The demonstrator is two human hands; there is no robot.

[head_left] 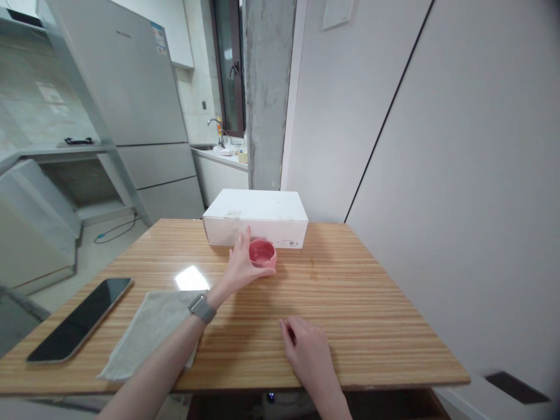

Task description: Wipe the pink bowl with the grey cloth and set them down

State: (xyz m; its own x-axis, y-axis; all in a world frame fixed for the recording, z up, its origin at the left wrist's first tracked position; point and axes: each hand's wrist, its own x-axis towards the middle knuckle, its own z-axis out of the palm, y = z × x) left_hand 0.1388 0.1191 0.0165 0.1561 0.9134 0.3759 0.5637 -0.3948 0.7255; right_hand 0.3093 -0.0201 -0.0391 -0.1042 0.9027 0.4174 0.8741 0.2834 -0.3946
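Grey refrigerator (131, 87) stood at the far left of the room, well behind the work area. Next in size, the wooden table (371, 303) filled the lower half of the view, its striped grain running left to right. A white box (256, 216) lay closed at the far edge of the table, long side facing the person. A grey cloth (149, 332) lay flat near the front left edge, with the left forearm crossing over its right part. A dark phone (81, 318) lay screen up just left of the cloth, apart from it.

The left hand (242, 262) was stretched forward and cupped against the left and near side of the bowl, fingers curved along its wall and thumb raised; whether the grip was fully closed could not be told. The right hand (308, 350) rested palm down on the table near the front edge, fingers loosely spread, holding nothing.

The pink bowl (263, 254) stood upright on the table, just in front of the box. A grey watch (202, 307) sat on the left wrist
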